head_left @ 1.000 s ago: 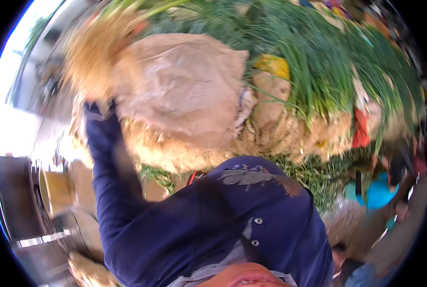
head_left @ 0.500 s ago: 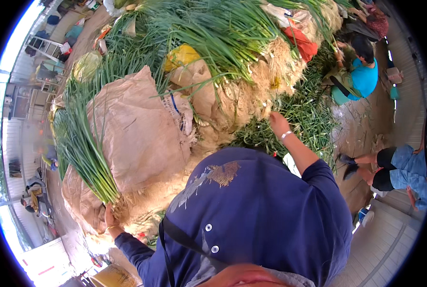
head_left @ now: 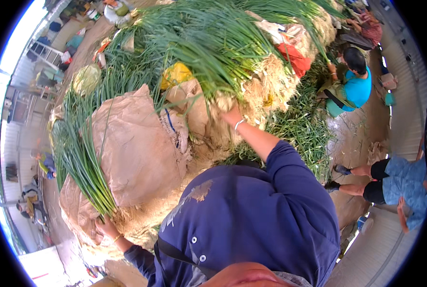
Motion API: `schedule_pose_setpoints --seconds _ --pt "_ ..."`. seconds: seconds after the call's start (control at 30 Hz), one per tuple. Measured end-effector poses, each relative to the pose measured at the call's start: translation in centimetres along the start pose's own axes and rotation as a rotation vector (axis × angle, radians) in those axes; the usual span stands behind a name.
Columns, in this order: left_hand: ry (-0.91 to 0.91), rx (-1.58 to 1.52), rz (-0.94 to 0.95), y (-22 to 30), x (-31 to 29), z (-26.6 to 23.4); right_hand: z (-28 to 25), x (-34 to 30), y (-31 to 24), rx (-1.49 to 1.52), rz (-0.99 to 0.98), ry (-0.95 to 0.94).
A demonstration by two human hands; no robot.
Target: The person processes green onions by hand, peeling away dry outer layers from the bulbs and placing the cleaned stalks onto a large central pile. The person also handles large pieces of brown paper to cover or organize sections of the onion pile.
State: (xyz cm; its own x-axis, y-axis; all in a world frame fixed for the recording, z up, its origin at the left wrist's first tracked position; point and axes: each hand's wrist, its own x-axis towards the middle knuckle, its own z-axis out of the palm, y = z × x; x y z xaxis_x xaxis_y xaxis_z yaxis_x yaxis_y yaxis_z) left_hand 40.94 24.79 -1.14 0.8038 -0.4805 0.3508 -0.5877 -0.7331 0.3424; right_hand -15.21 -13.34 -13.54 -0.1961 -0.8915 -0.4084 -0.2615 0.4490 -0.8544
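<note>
My right hand [head_left: 231, 116] reaches into the big heap of spring onions [head_left: 208, 52]. Its fingers are closed around pale root ends at the near edge of the heap, partly hidden among them. At the left, a separate bunch of spring onions [head_left: 93, 179] lies across the tan sack [head_left: 127, 143], green tops pointing away from me. My left hand [head_left: 108, 228] is at the root end of this bunch, fingers curled against it and partly hidden by the stalks and sacking.
A yellow bag [head_left: 176, 75] and a red cloth [head_left: 295, 58] lie on the heap. Loose green leaves [head_left: 302, 126] cover the ground at right. Beyond them sits a person in turquoise [head_left: 356, 91]; another person in blue shorts [head_left: 404, 179] is at far right.
My right hand has moved leftward from above the loose leaves onto the root ends and closed on them. My left hand stays at the bunch. The whole view has shifted slightly.
</note>
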Motion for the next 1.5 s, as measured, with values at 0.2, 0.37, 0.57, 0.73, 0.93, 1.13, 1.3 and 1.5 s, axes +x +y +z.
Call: schedule_pose_setpoints --seconds 0.2,0.37,0.57,0.73,0.93,1.13,1.3,1.5 --pt "-0.022 -0.008 0.101 16.0 -2.2 -3.8 -9.1 1.5 -12.3 0.425 0.129 -0.323" --pt "-0.167 -0.334 0.432 27.4 -5.0 0.5 -15.7 6.4 -9.8 1.262 0.106 -0.429" --pt "-0.748 -0.228 0.618 36.8 -12.4 9.1 -18.5 18.1 12.6 0.023 -0.289 -0.007" --pt "-0.901 0.325 0.892 38.7 -13.7 11.2 -21.4 14.7 6.0 0.027 -0.053 0.081" --pt "-0.668 -0.121 0.938 45.0 -12.7 11.5 -21.2 7.5 -6.7 -0.425 -0.912 0.533" --pt "-0.978 -0.646 1.03 56.7 -16.7 9.5 -17.8 8.3 -8.3 -1.069 -0.716 0.192" --pt "-1.892 -1.118 -0.083 55.8 -22.2 15.1 -18.1 3.8 -7.3 -0.639 -1.109 0.353" --pt "-2.054 -1.256 -0.3 54.5 -22.8 17.4 -16.9 6.7 -9.3 -1.196 -0.67 0.105"
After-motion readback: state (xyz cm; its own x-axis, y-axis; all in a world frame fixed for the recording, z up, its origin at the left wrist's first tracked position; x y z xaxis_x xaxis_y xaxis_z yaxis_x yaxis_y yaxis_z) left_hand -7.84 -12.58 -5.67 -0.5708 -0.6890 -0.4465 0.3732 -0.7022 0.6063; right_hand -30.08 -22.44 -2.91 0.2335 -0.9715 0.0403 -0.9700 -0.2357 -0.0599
